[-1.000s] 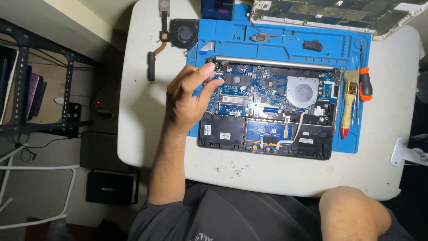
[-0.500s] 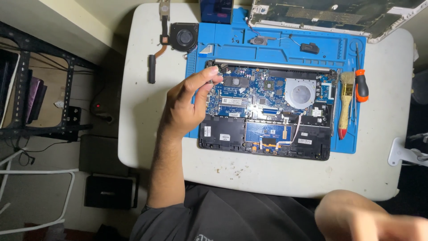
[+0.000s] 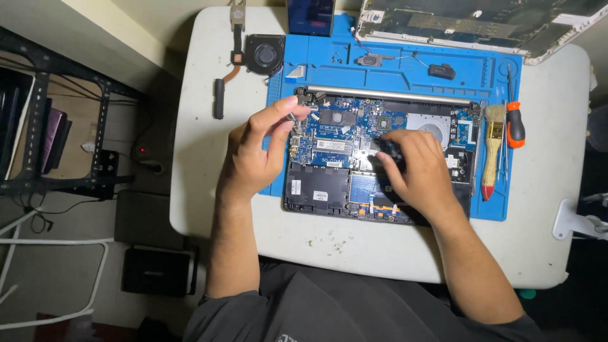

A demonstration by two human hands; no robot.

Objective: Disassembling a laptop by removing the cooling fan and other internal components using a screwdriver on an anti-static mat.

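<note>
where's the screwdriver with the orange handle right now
In the head view, the orange-handled screwdriver lies at the right edge of the blue mat, just right of the brush.

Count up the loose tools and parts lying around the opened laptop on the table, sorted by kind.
Brushes: 1, the brush
Screwdrivers: 1, the orange-handled screwdriver
Cooling fans with heat pipe: 1, the fan
Small speaker modules on the blue mat: 2, at and
Removed laptop covers: 1, the cover
Total: 6
</note>
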